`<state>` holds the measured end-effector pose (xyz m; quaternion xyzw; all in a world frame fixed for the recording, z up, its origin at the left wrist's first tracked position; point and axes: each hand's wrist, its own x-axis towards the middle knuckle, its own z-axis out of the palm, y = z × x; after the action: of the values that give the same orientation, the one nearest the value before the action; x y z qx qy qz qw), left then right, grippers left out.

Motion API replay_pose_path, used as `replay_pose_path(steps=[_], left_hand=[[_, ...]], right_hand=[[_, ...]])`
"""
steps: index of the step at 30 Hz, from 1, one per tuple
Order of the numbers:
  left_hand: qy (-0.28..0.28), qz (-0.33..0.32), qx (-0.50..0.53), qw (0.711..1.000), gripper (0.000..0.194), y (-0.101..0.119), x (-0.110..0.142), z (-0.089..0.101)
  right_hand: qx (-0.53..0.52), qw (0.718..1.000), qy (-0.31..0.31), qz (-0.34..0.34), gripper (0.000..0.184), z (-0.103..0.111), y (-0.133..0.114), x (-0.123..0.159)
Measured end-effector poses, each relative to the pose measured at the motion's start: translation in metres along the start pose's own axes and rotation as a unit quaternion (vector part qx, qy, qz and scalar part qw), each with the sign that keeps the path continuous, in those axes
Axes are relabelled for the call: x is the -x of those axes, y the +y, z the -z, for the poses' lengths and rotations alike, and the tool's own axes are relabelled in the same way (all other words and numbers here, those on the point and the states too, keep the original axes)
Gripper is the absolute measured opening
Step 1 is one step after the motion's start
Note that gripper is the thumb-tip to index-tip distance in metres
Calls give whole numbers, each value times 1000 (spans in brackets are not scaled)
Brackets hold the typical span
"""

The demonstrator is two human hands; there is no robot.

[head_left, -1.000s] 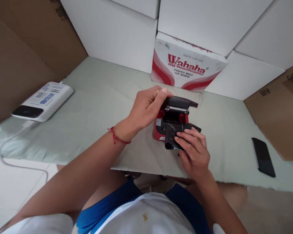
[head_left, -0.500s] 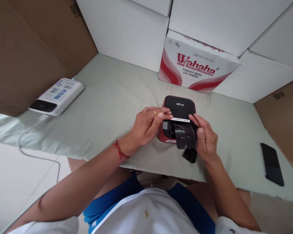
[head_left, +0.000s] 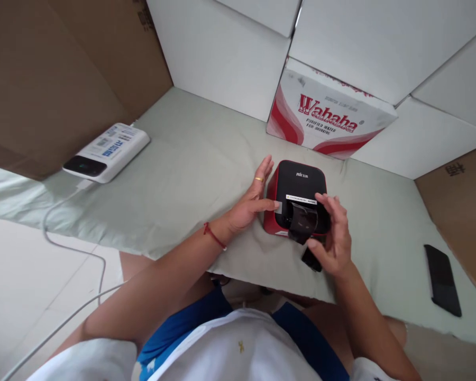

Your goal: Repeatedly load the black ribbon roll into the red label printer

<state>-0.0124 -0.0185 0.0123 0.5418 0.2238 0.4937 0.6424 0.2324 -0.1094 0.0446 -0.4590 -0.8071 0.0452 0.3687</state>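
A small red-and-black box-shaped machine (head_left: 302,180) stands on the green cloth in front of me. A dark glossy strip (head_left: 303,223) comes from its front opening and hangs down to a folded dark end (head_left: 312,260). My left hand (head_left: 250,203) lies along the machine's left side, fingers stretched out, thumb on the grey patch at its front left corner. At the right side, my right hand (head_left: 335,233) has its fingers apart and bent. Its fingertips are at the machine's right edge, and its thumb is beside the strip; whether it touches the strip I cannot tell.
A white device (head_left: 113,151) with a cable is at the left, and a black phone (head_left: 442,280) lies at the right. Behind the machine stands a Wahaha water carton (head_left: 329,119) against white boxes (head_left: 222,58). Brown cardboard (head_left: 75,69) borders the left.
My left hand has gone from the machine's top to its left side, fingers opening out. My right thumb has moved down and left towards the strip. The view has shifted slightly.
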Motion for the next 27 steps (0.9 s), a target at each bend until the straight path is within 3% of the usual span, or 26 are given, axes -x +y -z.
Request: replay_pose_path(steps=[3, 5, 10, 16, 18, 22, 27], left_hand=[[-10, 21, 60, 998, 120, -10, -7, -5], [-8, 23, 70, 997, 117, -14, -9, -5], [-30, 32, 61, 997, 109, -15, -6, -3], [-44, 19, 27, 998, 106, -16, -4, 2], [-41, 15, 26, 999, 106, -19, -5, 4], [-36, 15, 51, 998, 106, -24, -6, 6], [-32, 29, 51, 998, 108, -20, -6, 4]], right_hand=[[31, 996, 59, 61, 86, -2, -18, -2], [29, 995, 62, 72, 88, -1, -27, -4], [14, 994, -50, 97, 105, 17, -29, -14], [-31, 992, -78, 94, 61, 39, -24, -33], [-41, 994, -57, 85, 44, 41, -25, -44], [-19, 999, 29, -8, 19, 36, -22, -75], [17, 978, 187, -88, 20, 46, -15, -97]])
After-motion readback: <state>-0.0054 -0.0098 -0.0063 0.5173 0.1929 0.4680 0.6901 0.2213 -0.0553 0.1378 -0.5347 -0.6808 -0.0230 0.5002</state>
